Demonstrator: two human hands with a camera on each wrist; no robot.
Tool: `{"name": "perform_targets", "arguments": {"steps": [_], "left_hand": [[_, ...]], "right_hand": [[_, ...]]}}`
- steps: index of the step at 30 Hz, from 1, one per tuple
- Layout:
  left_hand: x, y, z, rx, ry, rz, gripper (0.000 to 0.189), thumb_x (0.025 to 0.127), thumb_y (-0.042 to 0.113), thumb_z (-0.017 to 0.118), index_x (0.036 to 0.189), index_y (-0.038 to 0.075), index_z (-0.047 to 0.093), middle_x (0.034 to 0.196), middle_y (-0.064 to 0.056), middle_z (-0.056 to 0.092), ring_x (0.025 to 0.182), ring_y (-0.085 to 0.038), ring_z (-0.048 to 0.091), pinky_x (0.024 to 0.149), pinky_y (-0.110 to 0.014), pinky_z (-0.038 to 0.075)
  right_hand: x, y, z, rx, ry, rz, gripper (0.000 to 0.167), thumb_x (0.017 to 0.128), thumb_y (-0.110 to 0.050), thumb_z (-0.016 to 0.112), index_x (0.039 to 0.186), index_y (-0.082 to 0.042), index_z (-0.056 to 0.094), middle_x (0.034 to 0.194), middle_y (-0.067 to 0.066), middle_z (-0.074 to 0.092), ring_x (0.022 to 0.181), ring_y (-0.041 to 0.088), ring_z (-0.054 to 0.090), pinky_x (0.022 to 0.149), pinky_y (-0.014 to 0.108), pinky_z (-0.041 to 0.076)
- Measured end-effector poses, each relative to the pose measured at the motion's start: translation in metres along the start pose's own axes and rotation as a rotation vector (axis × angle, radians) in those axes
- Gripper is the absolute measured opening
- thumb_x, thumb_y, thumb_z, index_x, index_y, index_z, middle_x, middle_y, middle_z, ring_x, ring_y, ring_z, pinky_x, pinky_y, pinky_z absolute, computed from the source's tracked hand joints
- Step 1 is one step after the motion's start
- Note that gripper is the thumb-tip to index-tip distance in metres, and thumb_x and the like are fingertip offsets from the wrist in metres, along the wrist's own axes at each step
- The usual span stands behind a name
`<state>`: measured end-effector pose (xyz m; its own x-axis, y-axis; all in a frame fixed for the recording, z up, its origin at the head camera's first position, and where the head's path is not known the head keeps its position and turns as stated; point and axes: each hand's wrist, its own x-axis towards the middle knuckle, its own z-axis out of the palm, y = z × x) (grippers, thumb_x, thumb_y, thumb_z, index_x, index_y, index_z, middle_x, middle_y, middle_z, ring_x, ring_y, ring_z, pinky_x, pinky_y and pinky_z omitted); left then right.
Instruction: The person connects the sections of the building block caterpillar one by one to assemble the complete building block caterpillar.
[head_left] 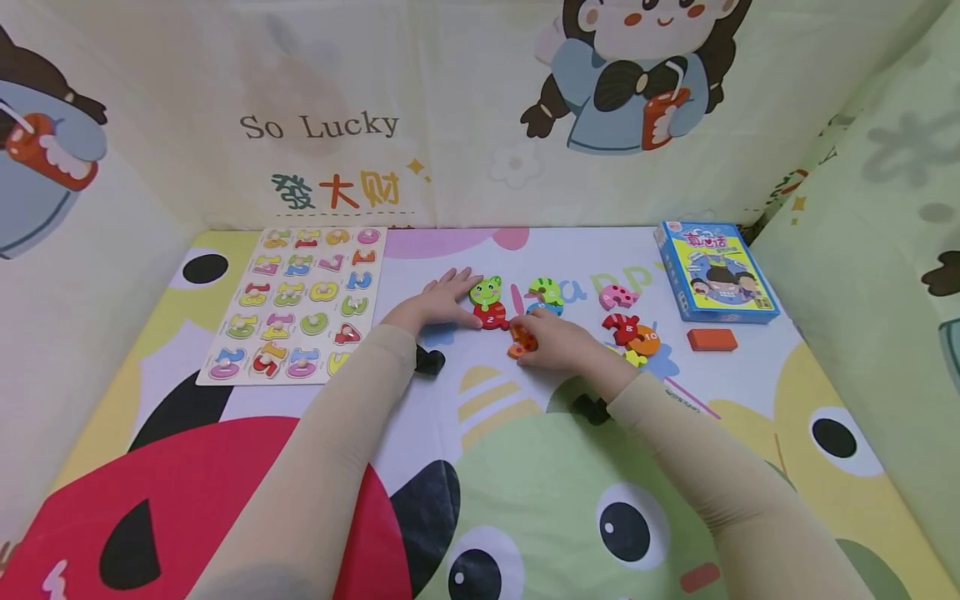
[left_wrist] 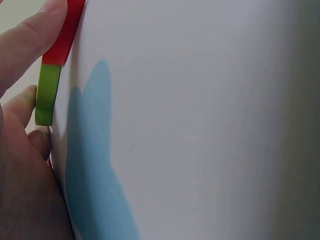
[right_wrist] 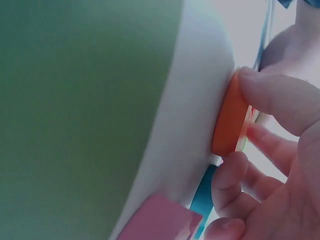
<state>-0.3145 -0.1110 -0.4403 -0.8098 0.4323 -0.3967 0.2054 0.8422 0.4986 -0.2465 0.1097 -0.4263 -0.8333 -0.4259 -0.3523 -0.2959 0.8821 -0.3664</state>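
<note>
The left hand point(head_left: 438, 302) is resting against the green head piece point(head_left: 486, 291) and red piece point(head_left: 491, 317), its fingers spreading loosely and touching the edges without closing around them. The right hand point(head_left: 562, 343) is pinching an orange piece point(head_left: 522, 339) between thumb and bent fingers, low on the counter point(head_left: 442, 265), just near and right of the red one — whether those two are touching, I cannot tell. A hard push from the right could be knocking the red and green pieces askew, since the left hand seems to be steadying them only lightly; the bent fingers, lying close to the blue piece point(head_left: 552, 307), might also be nudging it. At far right, the blue box point(head_left: 717, 275) is lying face up — its contents aren't showing. At left, the number board point(head_left: 247, 343) is bearing rows of coloured numerals point(head_left: 347, 334).
</note>
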Motion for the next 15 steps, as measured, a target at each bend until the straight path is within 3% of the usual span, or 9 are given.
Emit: {"name": "perform_targets", "arguments": {"steps": [8, 15], "left_hand": [[0.0026, -0.0013, 0.0008, 0.0, -0.001, 0.007, 0.089, 0.076, 0.046, 0.065, 0.146, 0.029, 0.013, 0.155, 0.001, -0.002, 0.141, -0.022, -0.011, 0.114, -0.047, -0.004], [0.0021, -0.0016, 0.0011, -0.007, -0.002, 0.005, 0.089, 0.075, 0.046, 0.065, 0.146, 0.029, 0.013, 0.155, 0.001, -0.002, 0.141, -0.022, -0.011, 0.113, -0.047, -0.004]], "right_hand": [[-0.0009, 0.006, -0.0021, 0.079, -0.033, 0.021, 0.075, 0.079, -0.029, 0.069, 0.142, -0.018, 0.03, 0.14, 0.008, 0.035, 0.126, 0.025, 0.037, 0.1, 0.048, 0.038], [0.0007, 0.0055, -0.0005, -0.018, -0.007, 0.026, 0.07, 0.078, -0.036, 0.069, 0.137, -0.011, 0.039, 0.138, 0.011, 0.037, 0.12, 0.026, 0.044, 0.095, 0.048, 0.044]]}}
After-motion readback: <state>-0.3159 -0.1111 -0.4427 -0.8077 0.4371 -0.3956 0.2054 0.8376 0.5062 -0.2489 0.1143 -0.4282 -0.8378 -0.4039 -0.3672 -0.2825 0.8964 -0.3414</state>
